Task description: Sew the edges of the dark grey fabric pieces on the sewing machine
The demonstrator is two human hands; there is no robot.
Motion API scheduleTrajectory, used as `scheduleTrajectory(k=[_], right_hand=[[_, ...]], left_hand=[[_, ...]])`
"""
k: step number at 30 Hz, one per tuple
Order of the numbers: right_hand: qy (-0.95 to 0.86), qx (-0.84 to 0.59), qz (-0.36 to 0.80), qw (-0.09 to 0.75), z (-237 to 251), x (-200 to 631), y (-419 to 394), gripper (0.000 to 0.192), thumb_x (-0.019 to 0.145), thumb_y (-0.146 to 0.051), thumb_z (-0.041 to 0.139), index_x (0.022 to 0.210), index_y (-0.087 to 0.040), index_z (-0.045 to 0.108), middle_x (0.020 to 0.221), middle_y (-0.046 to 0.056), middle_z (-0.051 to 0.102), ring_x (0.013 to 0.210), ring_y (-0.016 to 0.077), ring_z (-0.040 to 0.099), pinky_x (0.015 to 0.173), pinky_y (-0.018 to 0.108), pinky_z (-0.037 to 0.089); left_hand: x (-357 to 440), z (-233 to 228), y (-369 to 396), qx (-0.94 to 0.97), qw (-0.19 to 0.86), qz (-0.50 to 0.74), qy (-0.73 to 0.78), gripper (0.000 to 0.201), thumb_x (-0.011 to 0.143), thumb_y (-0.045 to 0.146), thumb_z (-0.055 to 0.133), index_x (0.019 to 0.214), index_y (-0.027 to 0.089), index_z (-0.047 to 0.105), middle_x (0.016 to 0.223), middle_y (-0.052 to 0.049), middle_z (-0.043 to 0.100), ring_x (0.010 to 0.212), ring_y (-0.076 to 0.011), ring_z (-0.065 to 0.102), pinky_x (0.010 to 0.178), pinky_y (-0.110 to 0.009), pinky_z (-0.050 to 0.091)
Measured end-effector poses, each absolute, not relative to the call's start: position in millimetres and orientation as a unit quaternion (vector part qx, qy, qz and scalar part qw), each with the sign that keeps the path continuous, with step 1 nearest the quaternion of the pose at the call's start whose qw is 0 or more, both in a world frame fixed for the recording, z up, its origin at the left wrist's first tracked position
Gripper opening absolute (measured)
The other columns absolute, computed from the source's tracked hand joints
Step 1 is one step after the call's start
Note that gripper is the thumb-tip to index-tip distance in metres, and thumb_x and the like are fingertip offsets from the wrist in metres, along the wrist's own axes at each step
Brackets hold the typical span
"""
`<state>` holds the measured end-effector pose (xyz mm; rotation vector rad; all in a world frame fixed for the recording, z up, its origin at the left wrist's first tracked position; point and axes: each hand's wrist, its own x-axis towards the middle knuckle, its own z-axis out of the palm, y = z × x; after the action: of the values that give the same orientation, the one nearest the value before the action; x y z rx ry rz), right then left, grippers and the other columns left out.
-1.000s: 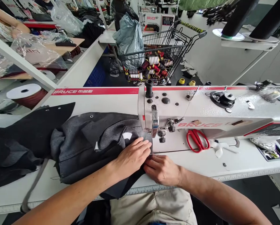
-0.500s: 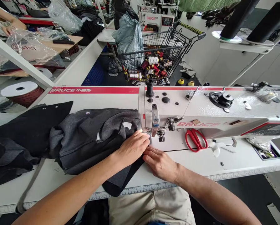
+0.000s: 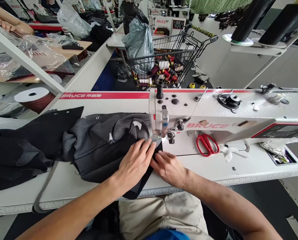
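A dark grey and black garment lies bunched on the sewing machine table, its right end under the head of the white sewing machine. My left hand rests on the cloth just left of the presser foot, fingers stretched and slightly apart. Close to the needle area, my right hand has its fingers curled at the cloth's edge, pinching it between thumb and fingers. The needle itself is too small to make out.
Red-handled scissors lie right of the needle area. A measuring tape strip runs along the table's front edge. Behind the machine stands a wire cart of thread spools. A brown cord spool is at left, and a co-worker's hand shows farther back.
My left hand has drawn back slightly from the presser foot, and its fingers have spread. My right hand stays at the cloth's edge. The camera view has shifted a little.
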<state>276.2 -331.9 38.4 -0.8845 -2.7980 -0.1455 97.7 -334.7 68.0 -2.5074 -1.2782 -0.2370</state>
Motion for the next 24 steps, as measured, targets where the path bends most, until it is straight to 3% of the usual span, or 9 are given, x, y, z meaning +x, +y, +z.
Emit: scheduleTrajectory(k=[3,6,11,14,16,18,22,24], right_hand=[[-0.945,-0.303,-0.08,0.096,40.6,268.4,-338.2,0.015,0.096,-0.016,0.045,0.108,-0.015,0.055,0.084,0.007,0.057,0.075,0.0219,0.055,0.061,0.034,0.047],[-0.939,-0.314,-0.077,0.116,34.4,264.6,-343.2,0.013,0.097,-0.019,0.044,0.101,-0.017,0.056,0.082,0.006,0.059,0.076,0.0219,0.057,0.063,0.035,0.048],[-0.928,-0.313,-0.065,0.192,15.1,272.0,-353.7,0.013,0.096,-0.02,0.046,0.097,-0.016,0.058,0.114,0.013,0.063,0.114,0.028,0.054,0.09,0.04,0.049],[-0.928,-0.305,-0.058,0.205,10.5,278.5,-361.0,0.014,0.095,-0.019,0.046,0.095,-0.015,0.06,0.125,0.014,0.059,0.124,0.0277,0.049,0.101,0.042,0.045],[-0.929,-0.306,-0.059,0.201,12.0,281.0,-365.0,0.016,0.096,-0.018,0.044,0.096,-0.015,0.06,0.125,0.014,0.06,0.121,0.0262,0.052,0.099,0.04,0.047],[-0.93,-0.305,-0.064,0.194,14.5,282.0,-367.7,0.018,0.095,-0.016,0.045,0.104,-0.015,0.06,0.123,0.013,0.062,0.116,0.0258,0.056,0.095,0.038,0.05],[-0.933,-0.3,-0.059,0.19,11.9,283.6,-367.8,0.02,0.094,-0.015,0.045,0.108,-0.015,0.059,0.116,0.012,0.065,0.108,0.0246,0.06,0.088,0.037,0.053],[-0.937,-0.286,-0.042,0.196,7.6,286.1,-366.2,0.018,0.094,-0.015,0.044,0.104,-0.015,0.059,0.115,0.012,0.065,0.109,0.0234,0.06,0.09,0.036,0.052]], left_hand=[[89.6,72.5,-352.7,-0.865,0.156,-0.08,-0.471,0.037,0.085,0.006,0.045,0.119,0.009,0.057,0.117,-0.016,0.058,0.096,-0.026,0.057,0.079,-0.037,0.05],[86.1,81.1,-358.3,-0.865,0.15,-0.067,-0.474,0.026,0.081,0.003,0.046,0.101,0.011,0.061,0.097,-0.012,0.061,0.085,-0.0239,0.058,0.071,-0.035,0.05],[91.4,93.9,-349.0,-0.883,0.105,-0.059,-0.454,0.018,0.085,0.002,0.045,0.092,0.015,0.056,0.082,-0.006,0.059,0.077,-0.0215,0.059,0.07,-0.034,0.05],[96.4,95.0,-341.6,-0.889,0.086,-0.069,-0.444,0.012,0.094,0.015,0.046,0.102,0.015,0.054,0.081,-0.004,0.06,0.072,-0.0177,0.062,0.06,-0.026,0.047],[98.1,94.9,-338.1,-0.886,0.114,-0.067,-0.444,0.022,0.095,0.022,0.048,0.116,0.017,0.052,0.083,-0.003,0.061,0.067,-0.0163,0.062,0.051,-0.024,0.042],[98.0,95.7,-335.7,-0.886,0.155,-0.055,-0.433,0.031,0.092,0.017,0.049,0.123,0.02,0.05,0.086,-0.003,0.062,0.064,-0.0151,0.062,0.046,-0.023,0.038],[96.1,98.0,-332.4,-0.901,0.182,-0.066,-0.389,0.033,0.087,0.006,0.048,0.114,0.02,0.059,0.088,-0.003,0.064,0.063,-0.0125,0.062,0.049,-0.023,0.04],[96.9,96.1,-331.4,-0.909,0.175,-0.085,-0.369,0.027,0.087,0.009,0.049,0.108,0.019,0.063,0.101,-0.005,0.066,0.065,-0.0116,0.062,0.051,-0.023,0.043]])
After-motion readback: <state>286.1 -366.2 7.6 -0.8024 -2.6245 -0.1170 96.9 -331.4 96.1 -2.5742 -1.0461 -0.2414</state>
